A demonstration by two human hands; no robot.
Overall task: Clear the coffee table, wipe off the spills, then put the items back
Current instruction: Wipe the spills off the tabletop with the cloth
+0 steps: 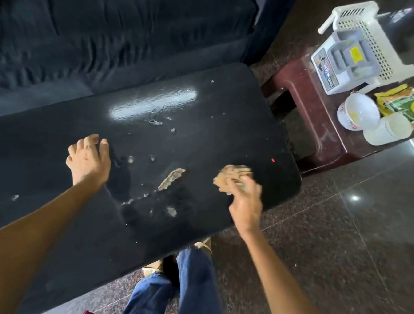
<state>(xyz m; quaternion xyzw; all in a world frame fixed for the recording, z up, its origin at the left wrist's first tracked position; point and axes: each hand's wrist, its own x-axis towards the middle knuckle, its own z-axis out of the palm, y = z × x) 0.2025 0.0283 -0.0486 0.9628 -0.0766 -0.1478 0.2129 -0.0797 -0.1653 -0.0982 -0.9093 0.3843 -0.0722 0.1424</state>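
Note:
The black coffee table (205,102) fills the middle of the view, with wet smears and pale spill patches (171,179) across its near half. My right hand (245,201) is shut on a crumpled beige cloth (233,174) that presses on the table near its right end; the hand is motion-blurred. Braced on the table's left part is my left hand (88,159), fingertips bent down on the surface and holding nothing. The removed items stand on a maroon stool (309,115) to the right: a white bowl (358,113), a white cup (386,130), a snack packet (410,105) and a grey box (342,63).
A dark sofa (99,34) runs along the table's far side. A white plastic basket (366,38) sits on the stool behind the grey box. Polished dark floor tiles (342,240) spread to the right. My legs in blue jeans (192,285) stand at the table's near edge.

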